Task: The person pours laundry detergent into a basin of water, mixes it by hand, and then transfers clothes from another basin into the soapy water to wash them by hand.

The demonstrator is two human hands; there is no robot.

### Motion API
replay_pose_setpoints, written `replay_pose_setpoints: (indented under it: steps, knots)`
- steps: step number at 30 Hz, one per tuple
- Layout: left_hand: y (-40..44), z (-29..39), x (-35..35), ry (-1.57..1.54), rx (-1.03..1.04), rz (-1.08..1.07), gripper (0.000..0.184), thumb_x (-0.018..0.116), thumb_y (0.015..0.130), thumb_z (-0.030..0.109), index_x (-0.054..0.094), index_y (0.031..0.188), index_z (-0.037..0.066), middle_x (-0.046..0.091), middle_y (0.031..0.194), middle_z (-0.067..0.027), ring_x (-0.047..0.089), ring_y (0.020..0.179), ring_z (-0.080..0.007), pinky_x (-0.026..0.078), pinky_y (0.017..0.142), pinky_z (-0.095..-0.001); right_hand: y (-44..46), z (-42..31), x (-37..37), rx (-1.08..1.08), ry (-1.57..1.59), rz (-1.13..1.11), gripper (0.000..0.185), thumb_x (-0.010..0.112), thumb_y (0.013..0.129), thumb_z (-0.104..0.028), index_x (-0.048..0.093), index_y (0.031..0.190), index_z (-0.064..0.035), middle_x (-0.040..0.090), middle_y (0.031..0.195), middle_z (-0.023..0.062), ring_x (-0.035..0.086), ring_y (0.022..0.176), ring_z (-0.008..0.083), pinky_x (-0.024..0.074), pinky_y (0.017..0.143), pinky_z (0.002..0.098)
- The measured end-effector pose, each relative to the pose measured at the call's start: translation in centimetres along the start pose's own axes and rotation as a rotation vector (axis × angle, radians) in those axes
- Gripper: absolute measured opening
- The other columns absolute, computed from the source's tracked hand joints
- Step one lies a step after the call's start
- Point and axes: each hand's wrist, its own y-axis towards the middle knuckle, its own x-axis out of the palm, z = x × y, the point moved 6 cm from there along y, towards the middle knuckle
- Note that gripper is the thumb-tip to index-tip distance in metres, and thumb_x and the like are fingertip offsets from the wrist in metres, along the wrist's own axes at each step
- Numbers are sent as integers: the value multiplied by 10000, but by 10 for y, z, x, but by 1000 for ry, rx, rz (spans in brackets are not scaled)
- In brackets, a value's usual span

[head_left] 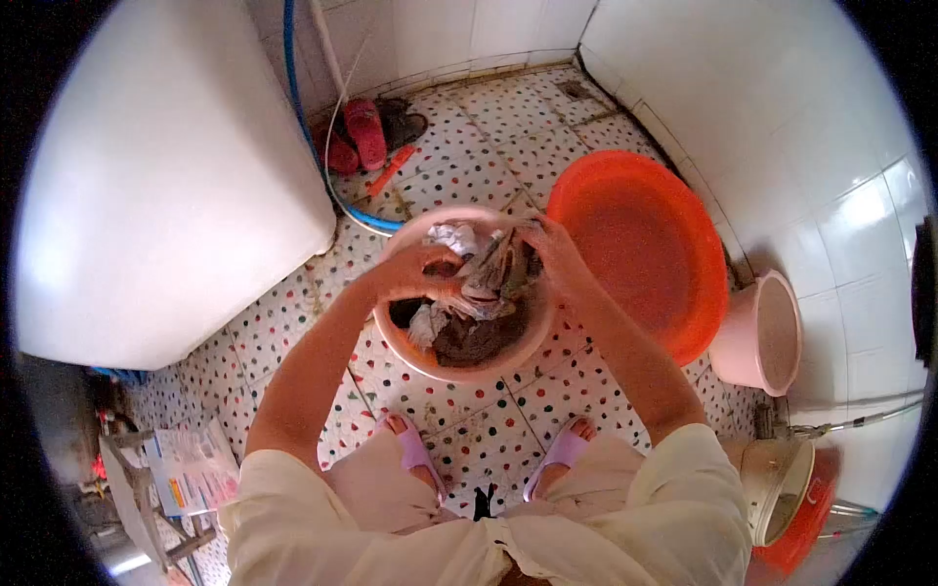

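A pale pink basin (539, 337) stands on the floor in front of my feet, with wet cloths in it. Over the basin, a bunched greyish-brown cloth (503, 269) is gripped between both hands. My left hand (427, 277) has its thumb and fingers curved around the near left side of the cloth. From the right, my right hand (550, 250) grips the cloth's upper end, its fingertips partly hidden. A white cloth (452, 237) lies at the basin's far side. Dark brown fabric (474, 340) and a pale piece (427, 324) lie nearer me.
A large red-orange tub (718, 264) stands right of the basin, holding what looks like water. Beyond it are a pink bucket (738, 337) and a cream bucket (777, 488). A white appliance (176, 176) stands left. Red slippers (365, 135) and a blue hose (303, 107) are behind.
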Motion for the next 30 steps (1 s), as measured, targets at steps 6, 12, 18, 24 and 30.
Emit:
replay_pose_setpoints:
  steps: [6,12,18,24,30]
  knots:
    - [11,18,-8,312,184,184,239,646,800,224,593,940,38,598,836,-113,578,763,-260,449,712,-362,2,-3,11,-70,-100,79,284,462,942,-250,530,1075,-8,547,1045,121,529,958,214,414,844,338]
    - [19,51,-3,-11,126,459,205,659,782,93,571,952,19,594,935,-78,594,827,-174,477,733,-298,-23,-33,56,-80,-352,8,417,449,956,-303,355,1276,-53,484,1142,133,471,1050,222,388,888,366]
    - [19,40,1,-361,136,373,290,596,818,76,566,1106,65,598,976,-40,564,865,-138,491,778,-296,-14,-11,45,-255,-679,79,402,558,891,-297,502,1195,-40,551,1135,136,523,1031,258,415,910,364]
    - [-10,-15,68,-1102,-854,268,591,454,891,444,350,1352,88,356,1348,-223,442,1161,-419,442,881,-538,20,68,16,-49,100,65,448,493,935,-334,455,1259,-27,494,1190,176,484,1113,286,523,756,395]
    - [56,-91,127,-556,63,359,817,804,623,207,371,1311,120,425,1313,-92,418,1189,-282,310,1029,-409,-52,-21,117,-99,-290,166,505,508,929,-330,392,1327,-42,436,1286,185,455,1174,307,457,914,414]
